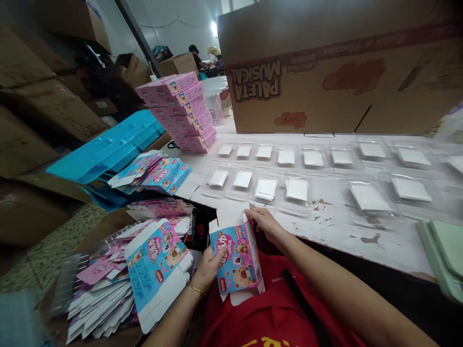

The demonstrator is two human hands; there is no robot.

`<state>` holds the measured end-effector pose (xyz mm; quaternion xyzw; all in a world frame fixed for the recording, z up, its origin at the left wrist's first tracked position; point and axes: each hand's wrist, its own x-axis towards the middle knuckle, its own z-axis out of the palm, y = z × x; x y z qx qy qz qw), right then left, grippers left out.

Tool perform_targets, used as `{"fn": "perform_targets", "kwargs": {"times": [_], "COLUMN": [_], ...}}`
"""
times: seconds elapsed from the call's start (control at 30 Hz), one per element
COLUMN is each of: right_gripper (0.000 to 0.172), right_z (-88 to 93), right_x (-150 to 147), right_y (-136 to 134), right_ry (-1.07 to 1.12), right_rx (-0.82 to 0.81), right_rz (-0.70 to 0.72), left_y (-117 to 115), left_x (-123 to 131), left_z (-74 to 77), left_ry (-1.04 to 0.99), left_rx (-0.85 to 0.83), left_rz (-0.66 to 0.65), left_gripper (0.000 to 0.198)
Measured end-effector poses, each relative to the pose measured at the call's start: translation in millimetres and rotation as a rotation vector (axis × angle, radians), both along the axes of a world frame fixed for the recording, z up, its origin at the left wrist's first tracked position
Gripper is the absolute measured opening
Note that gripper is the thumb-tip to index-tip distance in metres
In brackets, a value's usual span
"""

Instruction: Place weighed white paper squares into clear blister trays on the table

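Observation:
A blue and pink printed cardboard box (237,270) is held in front of my red shirt, its white end flaps standing out. My left hand (209,267) grips its left side, thumb on the printed face. At the upper right corner, the fingers of my right hand (262,222) pinch a flap edge. Left of my left hand, flattened boxes of the same print (155,270) lie on a heap of folded cartons (103,308). Beyond my hands, clear plastic trays (265,188) with white packets stand in two rows on the white table (325,202).
A stack of pink boxes (188,113) rises at the table's back left. Closer stand blue boxes (168,176) beside a turquoise plastic crate (108,144). A large brown carton (336,82) walls the back. Pale green containers (443,250) sit at right. A person (197,57) is far behind.

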<state>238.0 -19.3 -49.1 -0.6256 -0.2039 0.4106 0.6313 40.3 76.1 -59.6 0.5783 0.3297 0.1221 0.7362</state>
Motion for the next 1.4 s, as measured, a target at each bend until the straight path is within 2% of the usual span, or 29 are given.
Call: {"fn": "perform_targets", "kwargs": {"times": [0.07,0.17,0.23,0.33,0.43,0.53,0.6,0.67,0.73,0.9,1.03,1.1,1.2,1.27,1.33,1.4], "right_gripper": [0.03,0.026,0.024,0.024,0.028,0.036,0.049,0.055,0.047,0.034,0.032,0.032,0.033,0.035,0.04,0.041], "right_z": [1.6,1.2,-1.0,-6.9,-8.7,-0.9,5.9,9.4,8.3,-6.8,-18.3,-24.0,-32.0,-34.1,-31.2,-23.4], "right_x": [1,0,-1,-4,-8,-8,-5,0,5,15,11,6,-5,-12,-16,-10], "right_y": [4,5,4,2,-3,-13,-22,-29,-34,-38,-47,-54,-66,-83,-115,-167], "right_ry": [0.075,0.136,0.14,0.045,-0.092,-0.198,-0.227,-0.237,-0.288,-0.495,-0.652,-0.723,-0.776,-0.771,-0.747,-0.741], "right_rx": [-0.019,-0.009,0.041,0.094,0.144,0.213,0.165,0.108,0.12,0.238,0.236,0.208,0.183,0.17,0.118,-0.005], "right_rz": [0.094,0.23,0.314,0.401,0.343,0.318,0.34,0.351,0.355,0.356,0.352,0.328,0.266,0.178,0.015,-0.247], "left_y": [1,6,12,18,19,17,14,9,5,3,2,-1,-9,-13,-15,-15], "left_x": [6,18,25,32,37,39,39,40,42,49,53,52,48,45,42,40], "left_z": [8.6,27.8,37.3,41.8,43.1,48.6,52.6,54.9,55.3,50.1,44.1,43.5,44.2,41.9,35.6,26.6], "left_ry": [-0.042,-0.154,-0.157,-0.02,0.018,0.002,0.009,0.009,0.01,0.018,0.016,0.006,-0.003,-0.006,-0.018,-0.031], "left_rx": [-0.074,-0.274,-0.31,-0.151,0.027,0.44,0.669,0.737,0.783,0.875,0.885,0.888,0.947,0.994,1.009,0.995], "left_rz": [-0.011,-0.034,-0.062,-0.159,-0.167,-0.219,-0.299,-0.32,-0.307,-0.344,-0.391,-0.437,-0.587,-0.664,-0.597,-0.439], "left_gripper": [0.043,0.051,0.05,0.056,0.057,0.048,0.046,0.043,0.04,0.03,0.028,0.027,0.031,0.035,0.034,0.031]}}
